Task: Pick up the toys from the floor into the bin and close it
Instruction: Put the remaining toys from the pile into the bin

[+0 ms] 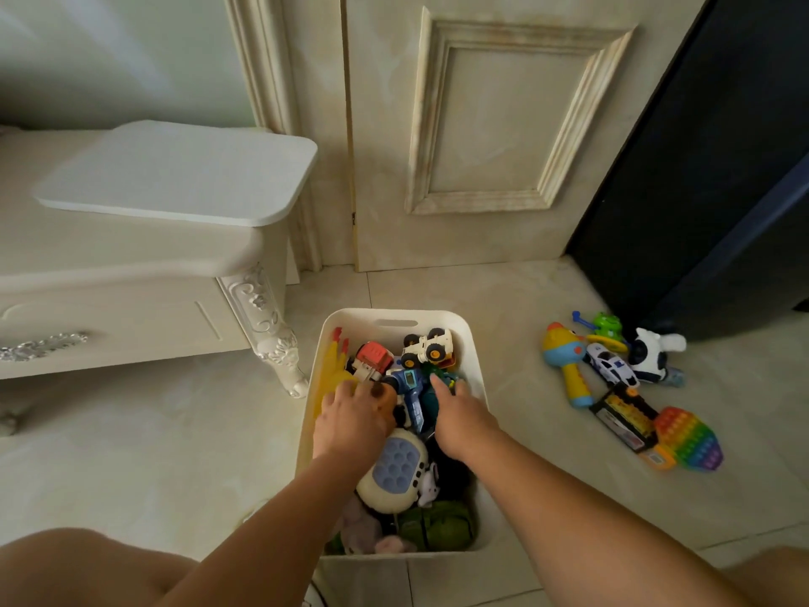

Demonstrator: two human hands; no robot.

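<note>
**Q:** Start at the left. What is there?

**Me:** The bin's white lid [175, 173] lies flat on the low cream bench [131, 256], well apart from my hands.

**Q:** And the bin?

**Me:** The bin [396, 316] stands open on the tiled floor [131, 453] in front of me, just beside the bench's carved leg. Both my hands are inside it, apart from each other, over its middle.

**Q:** What is your left hand doing?

**Me:** My left hand [354, 420] lies back up near the bin's left wall, its fingers bent down among the toys beside a yellow toy [328, 374] and a brown round piece [380, 398]. I cannot tell whether it grips anything.

**Q:** What lies between your hands?

**Me:** A blue robot toy [409, 387]. Beyond it are a red-and-white truck [372, 359] and a white car with yellow wheels [429, 346]. Under my wrists sits a cream game pad with lilac buttons [394, 468].

**Q:** And the right hand?

**Me:** My right hand [459, 414] reaches forward with fingers stretched out, resting on a green toy [447, 381] and pinching nothing.

**Q:** Anything outside the bin?

**Me:** Yes, on the floor to my right, well clear of both hands: a duck-headed microphone [567, 365], a green frog toy [606, 328], a white police car [610, 365], a black-and-white plush [652, 357], a black-and-yellow box [624, 416] and a rainbow pop mat [689, 438].
</note>
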